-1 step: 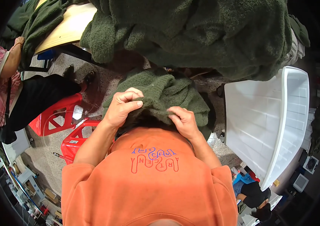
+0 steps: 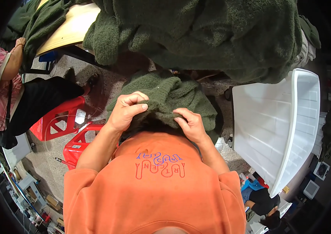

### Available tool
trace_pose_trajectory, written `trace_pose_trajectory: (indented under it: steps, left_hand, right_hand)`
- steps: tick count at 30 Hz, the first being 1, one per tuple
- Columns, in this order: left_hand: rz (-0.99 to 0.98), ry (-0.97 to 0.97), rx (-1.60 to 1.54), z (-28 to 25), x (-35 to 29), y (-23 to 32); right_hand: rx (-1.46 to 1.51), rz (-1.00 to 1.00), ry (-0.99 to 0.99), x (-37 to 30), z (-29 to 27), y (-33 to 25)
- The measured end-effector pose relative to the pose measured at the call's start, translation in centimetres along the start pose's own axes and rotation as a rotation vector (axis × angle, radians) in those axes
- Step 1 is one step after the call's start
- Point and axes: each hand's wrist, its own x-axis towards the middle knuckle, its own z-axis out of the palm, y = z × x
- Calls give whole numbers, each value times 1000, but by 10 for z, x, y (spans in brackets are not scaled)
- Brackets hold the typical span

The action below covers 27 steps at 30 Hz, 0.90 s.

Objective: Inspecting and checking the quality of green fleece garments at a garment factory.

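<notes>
A dark green fuzzy knit garment point(image 2: 188, 91) lies bunched over my lap, its near edge gathered against my orange top. At the left of that edge, my left hand point(image 2: 128, 111) pinches the knit between thumb and curled fingers. My right hand point(image 2: 190, 123) grips the same edge a short way to the right, with thumb and forefinger on the fabric. Between the hands the edge is raised and folded, with a dark hollow below it. The garment's full shape is hidden in its folds.
A big heap of dark green knits point(image 2: 212, 35) covers the table point(image 2: 74, 25) ahead. White plastic bin point(image 2: 266, 121) at right; red stools point(image 2: 81, 144) at left. A co-worker in a pink checked shirt point(image 2: 1, 93) sits far left; another person point(image 2: 263, 199) is at lower right.
My right thumb and forefinger have shifted slightly, with the gap between them a little wider. My left hand and the garment look the same.
</notes>
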Motion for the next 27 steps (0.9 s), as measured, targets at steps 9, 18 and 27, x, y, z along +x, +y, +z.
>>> trace_pose_trajectory:
  steps: [9, 18, 27]
  left_hand:
    - [-273, -18, -241, -2, -2, 10]
    - [-351, -110, -98, 26, 2, 6]
    - [-368, -113, -102, 20, -3, 2]
  right_hand:
    - [56, -32, -34, 7, -2, -5]
    - [-333, -624, 108, 21, -7, -57]
    - [-409, -739, 186, 23, 13, -47]
